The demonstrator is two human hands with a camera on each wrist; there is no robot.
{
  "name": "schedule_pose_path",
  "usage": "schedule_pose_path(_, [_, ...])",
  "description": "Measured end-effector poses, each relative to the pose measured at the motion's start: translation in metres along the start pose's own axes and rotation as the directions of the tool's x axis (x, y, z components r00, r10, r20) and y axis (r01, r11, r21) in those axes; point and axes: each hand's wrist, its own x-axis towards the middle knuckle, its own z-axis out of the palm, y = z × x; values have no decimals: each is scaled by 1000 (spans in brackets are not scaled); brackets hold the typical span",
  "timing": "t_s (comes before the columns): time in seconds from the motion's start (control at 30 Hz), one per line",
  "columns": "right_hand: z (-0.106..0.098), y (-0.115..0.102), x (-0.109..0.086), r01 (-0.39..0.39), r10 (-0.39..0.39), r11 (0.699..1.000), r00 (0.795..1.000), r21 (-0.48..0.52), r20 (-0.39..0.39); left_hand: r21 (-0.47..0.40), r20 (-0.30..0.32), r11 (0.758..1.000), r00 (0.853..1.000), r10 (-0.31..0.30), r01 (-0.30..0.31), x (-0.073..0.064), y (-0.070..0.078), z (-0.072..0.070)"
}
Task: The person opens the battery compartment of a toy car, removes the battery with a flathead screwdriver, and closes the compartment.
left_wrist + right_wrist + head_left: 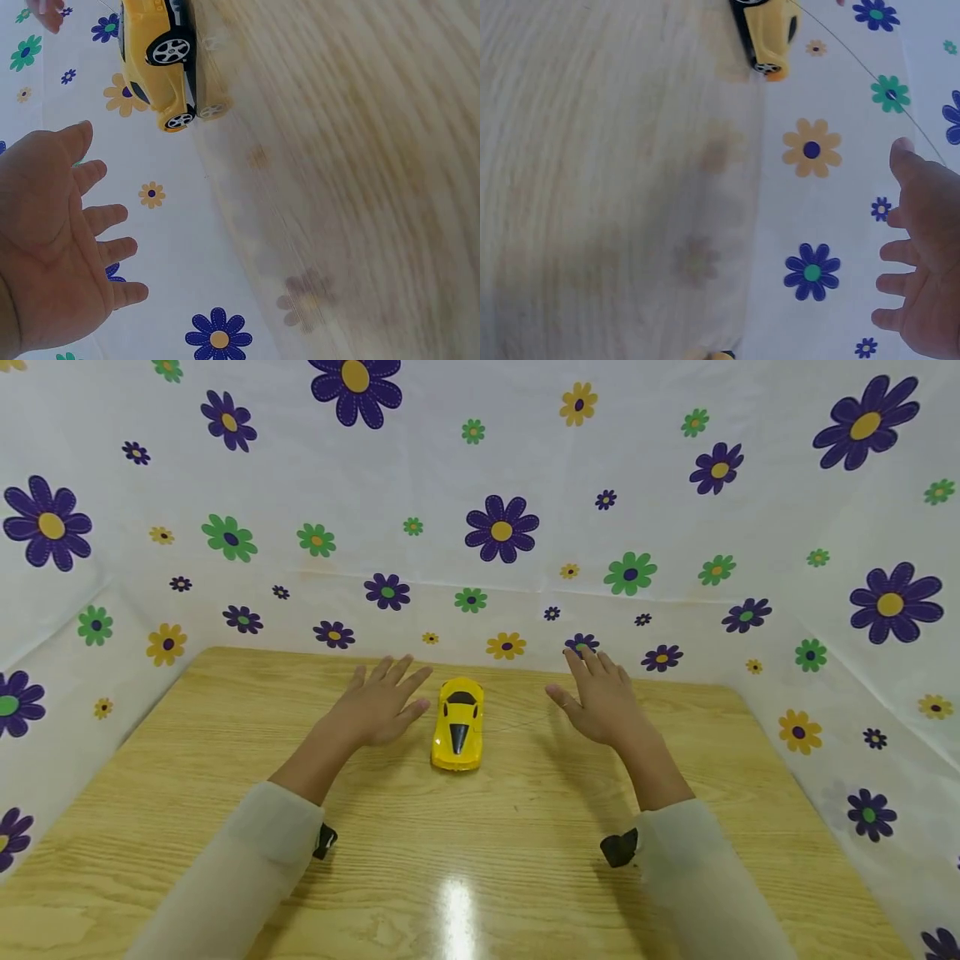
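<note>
A yellow toy car with black windows stands on the wooden table, between the two hands. Just left of it, the left hand is held over the table with its fingers spread, thumb toward the car. Farther off on the right side, the right hand is also raised, fingers extended and palm empty. In the left wrist view the car's wheels show side-on. A thin dark strand runs from near the car toward the right hand's thumb in the right wrist view.
Behind and at both sides of the wooden table hangs a white cloth printed with purple, green and yellow flowers. Black straps show at both sleeve cuffs. Light glares off the table's near middle.
</note>
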Motion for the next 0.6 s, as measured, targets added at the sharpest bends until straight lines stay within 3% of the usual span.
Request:
schedule_pose_path(0.33, [-29,6,-2,35,-33,993,999,111,-17,24,-4,997,997,71,-70,19,-8,0])
schedule_pose_path(0.6, [-39,-7,-3,56,-52,989,998,135,-32,31,-2,995,996,92,-92,31,-12,2])
